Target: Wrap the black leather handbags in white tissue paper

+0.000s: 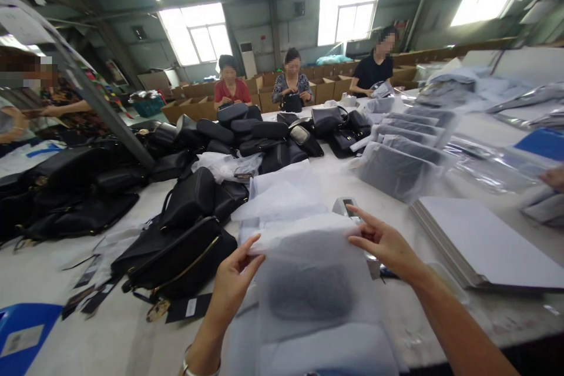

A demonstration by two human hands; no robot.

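A white translucent bag (308, 235) lies on the table in front of me, with a dark rounded item (311, 291) showing through it. My left hand (238, 273) pinches the bag's upper left corner between thumb and fingers. At its upper right corner, my right hand (381, 241) has the edge between thumb and fingers, with the index finger stretched out toward a small grey device (346, 207). More white sheets or bags (286, 188) lie just beyond. Left of my left hand, a black handbag (185, 258) with a gold zip rests beside a black tag (189, 307).
Black handbags (247, 129) are heaped across the left and far table. Wrapped bags (396, 167) stand in a row at right, near a stack of white boards (493, 241). A slanting metal post (110, 100) rises at left. Several co-workers (291, 85) are around the table.
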